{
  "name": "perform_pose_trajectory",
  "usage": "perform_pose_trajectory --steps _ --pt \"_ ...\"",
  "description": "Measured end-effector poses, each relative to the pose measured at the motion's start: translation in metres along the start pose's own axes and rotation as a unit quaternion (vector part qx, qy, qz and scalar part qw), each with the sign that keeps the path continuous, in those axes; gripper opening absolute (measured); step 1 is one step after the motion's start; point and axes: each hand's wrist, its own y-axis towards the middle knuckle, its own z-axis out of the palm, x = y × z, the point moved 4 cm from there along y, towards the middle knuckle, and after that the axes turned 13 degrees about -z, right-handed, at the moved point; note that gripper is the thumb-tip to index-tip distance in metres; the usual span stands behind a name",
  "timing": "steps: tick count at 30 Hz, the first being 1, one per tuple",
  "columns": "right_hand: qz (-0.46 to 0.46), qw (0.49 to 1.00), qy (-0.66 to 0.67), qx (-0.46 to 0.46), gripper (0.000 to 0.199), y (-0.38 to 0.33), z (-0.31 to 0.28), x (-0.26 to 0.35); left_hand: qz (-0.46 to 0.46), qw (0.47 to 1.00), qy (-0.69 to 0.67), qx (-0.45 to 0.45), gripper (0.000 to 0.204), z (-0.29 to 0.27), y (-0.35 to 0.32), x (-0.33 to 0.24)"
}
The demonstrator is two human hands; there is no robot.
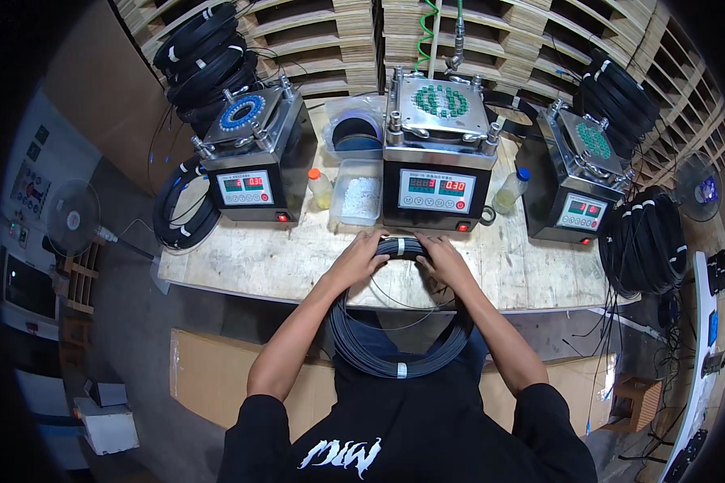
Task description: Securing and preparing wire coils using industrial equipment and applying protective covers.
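A large coil of thin black cable (439, 358), bound with white bands, hangs over the front edge of the table (242, 262) down to my lap. My left hand (359, 259) grips the coil's upper part from the left, thumb and fingers around it. On the other side of the upper white band, my right hand (445, 261) closes on the same bundle. A loose strand curves across the inside of the ring. Just beyond my hands stands the middle bench machine (437, 181), its metal top plate set with green-and-white connectors.
Similar machines stand left (246, 189) and right (580, 209). Between them are a tub of white material (361, 197), an orange-capped bottle (320, 193) and a blue-capped bottle (510, 193). More cable coils (643, 245) hang at the right edge. Cardboard (217, 378) lies below.
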Motion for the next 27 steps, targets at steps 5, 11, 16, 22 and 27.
perform_pose_trajectory --steps 5,11,16,22,27 --pt "0.049 0.993 0.093 -0.062 0.043 0.006 -0.007 -0.002 -0.003 1.000 -0.031 -0.005 0.041 -0.010 0.013 0.013" --pt "0.077 0.989 0.080 -0.093 0.031 0.011 -0.012 -0.008 -0.053 0.997 -0.024 -0.053 0.044 -0.015 0.018 0.001" --pt "0.079 0.992 -0.034 -0.088 0.034 0.001 -0.021 0.006 -0.062 0.996 0.056 -0.046 0.038 -0.020 0.021 -0.005" --pt "0.106 0.970 0.157 -0.154 0.022 0.021 -0.142 0.003 -0.047 0.992 0.038 -0.110 0.031 -0.115 0.048 -0.067" --pt "0.051 0.945 0.139 -0.293 0.028 0.106 -0.248 -0.079 -0.045 0.959 -0.250 -0.123 0.032 -0.178 0.150 -0.067"
